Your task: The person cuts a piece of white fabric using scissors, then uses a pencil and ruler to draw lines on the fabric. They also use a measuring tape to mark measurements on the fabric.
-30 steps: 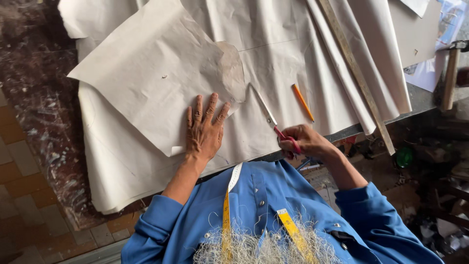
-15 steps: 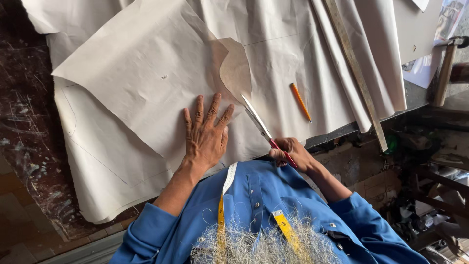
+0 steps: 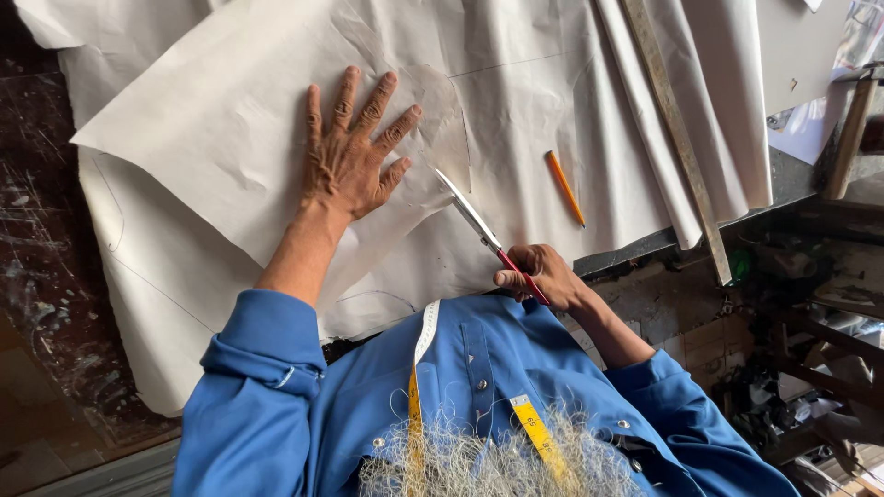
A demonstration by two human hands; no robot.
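A dark marbled worktop (image 3: 37, 276) carries a large sheet of cream paper (image 3: 230, 120). The left hand (image 3: 350, 156) lies flat on a folded piece of it, fingers spread, grasping nothing. Just right of that hand, the scissors (image 3: 479, 225) point into the paper's edge, their red handles clenched in the right hand (image 3: 543, 271). Further right lie an orange pencil (image 3: 564, 187) and a long ruler (image 3: 677, 138) on the paper.

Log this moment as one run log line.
left hand flat on paper sheet | right hand holds red-handled scissors, blades in paper | orange pencil lies right
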